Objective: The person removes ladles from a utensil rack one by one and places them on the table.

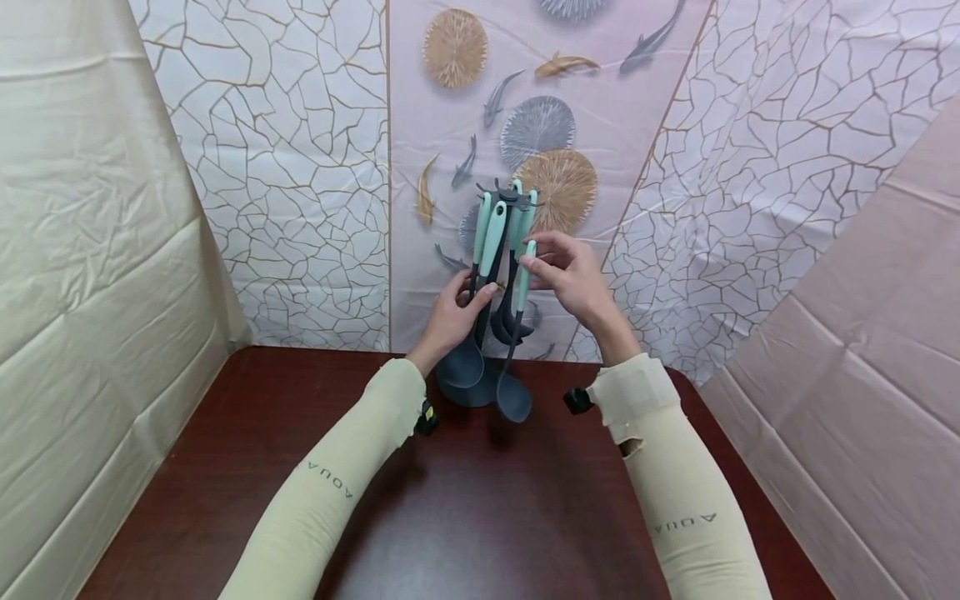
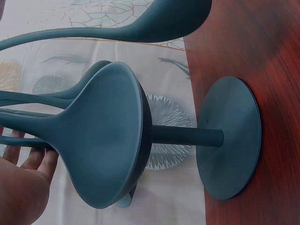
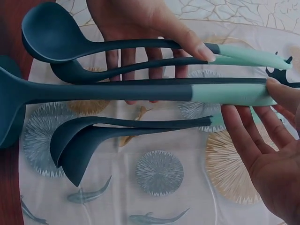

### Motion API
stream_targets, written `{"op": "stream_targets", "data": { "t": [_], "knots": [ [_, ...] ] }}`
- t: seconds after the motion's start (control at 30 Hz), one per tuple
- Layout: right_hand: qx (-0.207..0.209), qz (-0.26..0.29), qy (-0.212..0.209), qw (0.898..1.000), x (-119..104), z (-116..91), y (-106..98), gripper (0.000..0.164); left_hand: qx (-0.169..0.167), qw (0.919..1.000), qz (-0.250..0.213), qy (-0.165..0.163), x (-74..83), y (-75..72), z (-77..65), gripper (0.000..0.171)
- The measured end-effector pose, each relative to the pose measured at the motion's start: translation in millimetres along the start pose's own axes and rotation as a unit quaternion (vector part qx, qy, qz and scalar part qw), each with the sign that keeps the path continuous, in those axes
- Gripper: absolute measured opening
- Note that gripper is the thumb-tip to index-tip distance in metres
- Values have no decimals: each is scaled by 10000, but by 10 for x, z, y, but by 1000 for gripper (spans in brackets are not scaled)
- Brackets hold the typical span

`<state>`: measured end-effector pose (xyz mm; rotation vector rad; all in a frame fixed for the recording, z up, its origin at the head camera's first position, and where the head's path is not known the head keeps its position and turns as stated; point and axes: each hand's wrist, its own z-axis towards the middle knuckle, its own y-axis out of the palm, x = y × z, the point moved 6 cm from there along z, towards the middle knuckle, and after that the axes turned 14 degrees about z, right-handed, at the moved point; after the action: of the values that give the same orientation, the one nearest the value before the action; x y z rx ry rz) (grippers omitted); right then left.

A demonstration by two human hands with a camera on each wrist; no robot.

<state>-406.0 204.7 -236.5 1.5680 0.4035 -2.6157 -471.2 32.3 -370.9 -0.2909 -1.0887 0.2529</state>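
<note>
A dark utensil stand with a hooked top (image 1: 507, 197) and a round base (image 2: 232, 164) stands at the table's back edge. Several dark utensils with mint-green handles hang around its pole (image 2: 185, 135). My right hand (image 1: 576, 279) pinches a ladle (image 1: 514, 400) near its handle end; the ladle's bowl hangs in front of the stand, apart from the table. My left hand (image 1: 450, 318) holds two hanging utensils, the front one a ladle (image 3: 56, 33), thumb in front and fingers behind their shafts. Two more spoon-like utensils (image 3: 86, 145) hang on the right side.
The dark red wooden table (image 1: 480, 517) stretches in front of the stand. Behind it hangs a patterned cloth (image 1: 315, 208) with fish and round motifs. Pale cloth walls (image 1: 97, 333) flank the table on both sides.
</note>
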Motion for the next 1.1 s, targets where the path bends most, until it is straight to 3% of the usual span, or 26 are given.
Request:
{"op": "stream_targets", "data": {
  "t": [0.13,0.33,0.73,0.87,1.1],
  "knots": [
    [128,-100,-191,9997,-152,-71,8,31,8,10000,58,-2,1,-5,0,66],
    [348,-250,-378,9984,-185,-118,-78,31,-51,10000,71,-15,-9,-15,-10,67],
    [719,-796,-185,9941,-170,-242,-276,33,-96,9999,-54,64,1,-13,-5,66],
    [910,-917,-135,9915,-93,-263,-393,32,-90,9999,-35,74,0,-9,-3,66],
    [1028,-1144,3,9881,232,-227,-640,30,-65,10000,7,68,-1,-13,-5,66]
  ]
}}
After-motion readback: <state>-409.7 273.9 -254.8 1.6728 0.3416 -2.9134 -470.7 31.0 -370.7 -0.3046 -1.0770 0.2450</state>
